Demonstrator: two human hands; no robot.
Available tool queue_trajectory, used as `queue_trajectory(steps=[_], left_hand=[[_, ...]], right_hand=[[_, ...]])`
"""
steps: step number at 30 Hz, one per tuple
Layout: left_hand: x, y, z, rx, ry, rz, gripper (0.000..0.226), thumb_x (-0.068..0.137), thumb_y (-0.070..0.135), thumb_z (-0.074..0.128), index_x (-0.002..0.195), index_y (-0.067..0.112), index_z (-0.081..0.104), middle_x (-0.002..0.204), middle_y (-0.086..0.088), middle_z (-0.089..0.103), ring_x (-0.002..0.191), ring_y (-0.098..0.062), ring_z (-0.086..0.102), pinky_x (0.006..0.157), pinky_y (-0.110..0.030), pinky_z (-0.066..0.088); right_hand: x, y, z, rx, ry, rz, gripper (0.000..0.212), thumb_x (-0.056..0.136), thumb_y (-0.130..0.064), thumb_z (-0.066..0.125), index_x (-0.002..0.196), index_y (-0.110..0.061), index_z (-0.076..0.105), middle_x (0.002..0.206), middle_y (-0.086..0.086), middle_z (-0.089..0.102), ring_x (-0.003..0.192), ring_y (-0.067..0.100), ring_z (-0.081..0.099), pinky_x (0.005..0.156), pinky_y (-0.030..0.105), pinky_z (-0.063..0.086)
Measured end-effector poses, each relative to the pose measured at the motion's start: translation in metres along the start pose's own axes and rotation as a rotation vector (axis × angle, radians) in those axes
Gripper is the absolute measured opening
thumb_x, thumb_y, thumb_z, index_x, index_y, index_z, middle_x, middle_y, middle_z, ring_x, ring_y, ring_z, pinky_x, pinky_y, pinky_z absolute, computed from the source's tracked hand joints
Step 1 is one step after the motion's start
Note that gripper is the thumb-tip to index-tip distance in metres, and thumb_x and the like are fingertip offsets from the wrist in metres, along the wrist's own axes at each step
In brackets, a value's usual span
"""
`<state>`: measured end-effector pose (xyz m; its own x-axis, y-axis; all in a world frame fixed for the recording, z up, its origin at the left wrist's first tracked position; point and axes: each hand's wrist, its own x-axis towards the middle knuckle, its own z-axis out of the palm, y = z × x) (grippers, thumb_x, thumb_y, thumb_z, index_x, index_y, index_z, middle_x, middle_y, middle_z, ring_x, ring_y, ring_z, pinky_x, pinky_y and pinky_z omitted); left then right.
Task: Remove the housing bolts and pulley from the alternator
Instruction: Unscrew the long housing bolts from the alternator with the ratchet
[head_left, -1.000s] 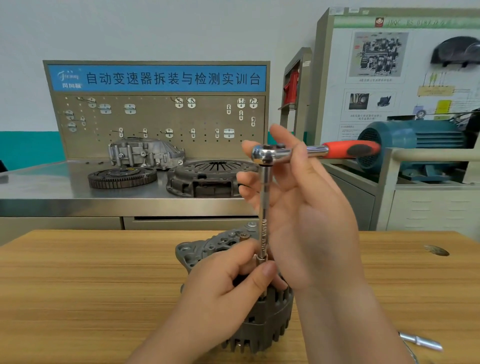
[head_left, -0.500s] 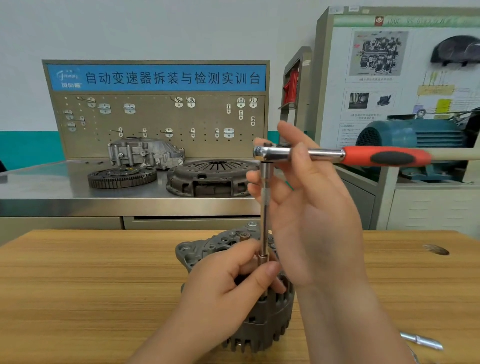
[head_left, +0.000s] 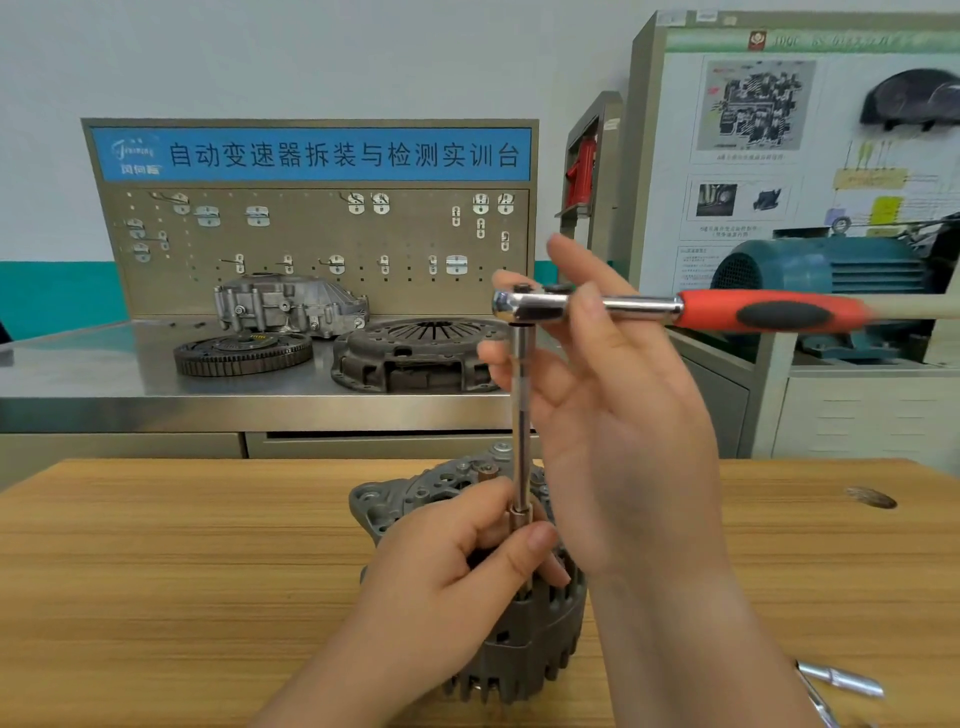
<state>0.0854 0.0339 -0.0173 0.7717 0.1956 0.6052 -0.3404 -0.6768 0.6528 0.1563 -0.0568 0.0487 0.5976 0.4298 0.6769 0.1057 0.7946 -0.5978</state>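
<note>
Far back on the left, a steel bench holds a round flywheel (head_left: 243, 353), a gray gearbox case (head_left: 291, 305) and a dark clutch cover (head_left: 415, 356). Nearer, the gray alternator (head_left: 519, 639) sits in the middle of the wooden counter (head_left: 156, 571), with its flat end facing up. The left hand (head_left: 457, 577) rests on top of it. Its thumb and fingers (head_left: 537, 540) pinch the bottom of a long extension bar (head_left: 521, 415), right where the bar meets the alternator. The bar stands straight up and down. On top of it sits the ratchet wrench (head_left: 675, 309). The wrench lies flat, and its red and black handle points to the right. The right hand (head_left: 623, 441) is open beside the bar. Its fingers are spread, and its thumb presses the wrench head. Near the bottom right corner, shiny metal tool pieces (head_left: 841, 680) lie on the counter.
</note>
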Motion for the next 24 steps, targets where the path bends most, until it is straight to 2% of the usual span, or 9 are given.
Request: queue_trajectory(steps=[3, 5, 8, 11, 13, 15, 20, 22, 24], left_hand=[[-0.0003, 0.0022, -0.0005, 0.009, -0.002, 0.028, 0.037, 0.086, 0.052, 0.042, 0.094, 0.023, 0.065, 0.059, 0.032, 0.057, 0.056, 0.009, 0.052, 0.055, -0.006, 0.033], [0.0002, 0.0012, -0.0008, 0.012, -0.008, 0.012, 0.044, 0.084, 0.053, 0.042, 0.095, 0.018, 0.066, 0.059, 0.031, 0.058, 0.056, 0.008, 0.052, 0.056, -0.008, 0.033], [0.0000, -0.0011, -0.0001, -0.002, -0.014, -0.028, 0.055, 0.078, 0.060, 0.043, 0.096, 0.012, 0.065, 0.066, 0.026, 0.067, 0.059, 0.000, 0.058, 0.056, -0.018, 0.041], [-0.0007, -0.0036, 0.0013, -0.016, -0.006, -0.068, 0.055, 0.075, 0.061, 0.045, 0.100, 0.017, 0.066, 0.076, 0.022, 0.072, 0.071, -0.004, 0.066, 0.070, -0.028, 0.052], [-0.0009, -0.0050, 0.0022, -0.020, -0.002, -0.075, 0.047, 0.075, 0.060, 0.045, 0.100, 0.025, 0.066, 0.080, 0.021, 0.073, 0.076, -0.005, 0.068, 0.073, -0.030, 0.054], [-0.0010, -0.0047, 0.0022, -0.014, 0.000, -0.054, 0.041, 0.078, 0.058, 0.045, 0.098, 0.028, 0.065, 0.076, 0.021, 0.072, 0.072, -0.003, 0.066, 0.068, -0.025, 0.052], [-0.0007, 0.0000, -0.0001, 0.057, 0.011, 0.026, 0.032, 0.086, 0.055, 0.042, 0.089, 0.032, 0.064, 0.064, 0.026, 0.061, 0.062, 0.001, 0.057, 0.058, -0.011, 0.035], [-0.0001, 0.0002, -0.0009, 0.056, -0.005, 0.022, 0.034, 0.086, 0.054, 0.040, 0.088, 0.030, 0.063, 0.068, 0.028, 0.064, 0.066, -0.001, 0.059, 0.060, -0.014, 0.038], [0.0004, -0.0010, -0.0010, 0.029, -0.029, -0.009, 0.045, 0.082, 0.057, 0.041, 0.089, 0.019, 0.065, 0.073, 0.026, 0.068, 0.069, -0.005, 0.062, 0.063, -0.023, 0.045]], right_hand=[[0.0007, -0.0023, -0.0011, 0.139, 0.011, 0.083, 0.038, 0.084, -0.033, 0.056, 0.117, -0.016, 0.062, 0.100, 0.007, 0.074, 0.071, 0.017, 0.067, 0.073, 0.030, 0.054], [0.0011, -0.0006, -0.0026, 0.104, 0.014, 0.062, 0.029, 0.086, -0.032, 0.058, 0.112, -0.021, 0.066, 0.099, 0.006, 0.074, 0.075, 0.017, 0.066, 0.075, 0.030, 0.053], [0.0000, 0.0002, -0.0017, -0.058, 0.018, -0.040, 0.020, 0.084, -0.024, 0.059, 0.096, -0.030, 0.074, 0.098, 0.000, 0.073, 0.090, 0.017, 0.064, 0.084, 0.033, 0.052], [-0.0017, 0.0001, 0.0005, -0.151, 0.009, -0.098, 0.020, 0.083, -0.022, 0.060, 0.092, -0.031, 0.076, 0.093, -0.005, 0.071, 0.093, 0.017, 0.062, 0.093, 0.040, 0.048], [-0.0017, 0.0006, 0.0013, -0.127, 0.002, -0.069, 0.021, 0.084, -0.024, 0.058, 0.094, -0.030, 0.076, 0.097, -0.003, 0.071, 0.091, 0.019, 0.064, 0.090, 0.037, 0.050], [-0.0014, 0.0003, 0.0006, -0.062, -0.003, -0.035, 0.022, 0.086, -0.024, 0.056, 0.098, -0.026, 0.074, 0.101, 0.003, 0.072, 0.083, 0.018, 0.067, 0.081, 0.030, 0.053], [0.0000, -0.0031, -0.0025, 0.031, 0.018, 0.002, 0.029, 0.088, -0.026, 0.052, 0.112, -0.015, 0.065, 0.099, 0.008, 0.074, 0.072, 0.017, 0.069, 0.075, 0.028, 0.056], [0.0002, -0.0034, -0.0030, 0.031, 0.013, 0.010, 0.033, 0.089, -0.028, 0.053, 0.116, -0.013, 0.062, 0.099, 0.009, 0.075, 0.070, 0.018, 0.069, 0.075, 0.028, 0.057], [0.0001, -0.0027, -0.0026, 0.019, 0.002, 0.017, 0.033, 0.088, -0.028, 0.052, 0.116, -0.015, 0.062, 0.100, 0.008, 0.075, 0.070, 0.018, 0.069, 0.074, 0.027, 0.056]])
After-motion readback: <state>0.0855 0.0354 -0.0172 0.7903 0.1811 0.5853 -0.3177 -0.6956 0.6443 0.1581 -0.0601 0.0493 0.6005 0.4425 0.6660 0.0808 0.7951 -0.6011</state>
